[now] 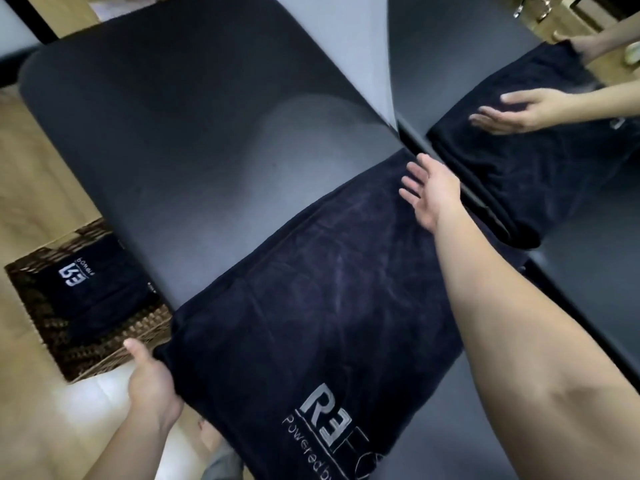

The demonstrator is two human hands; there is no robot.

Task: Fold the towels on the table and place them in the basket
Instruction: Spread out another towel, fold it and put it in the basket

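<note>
A dark navy towel (322, 306) with a grey logo lies folded along the black table (173, 133), its near end hanging over the table's edge. My left hand (149, 382) grips the towel's left near corner, thumb on top. My right hand (429, 192) lies flat with straight fingers on the towel's far end, close to the mirror. On the floor to the left stands a wicker basket (114, 344) with a folded dark towel (97, 278) inside, logo up.
A mirror (485, 64) stands along the table's right side and reflects the towel and both hands. Light wooden floor (31, 188) runs to the left of the table, around the basket.
</note>
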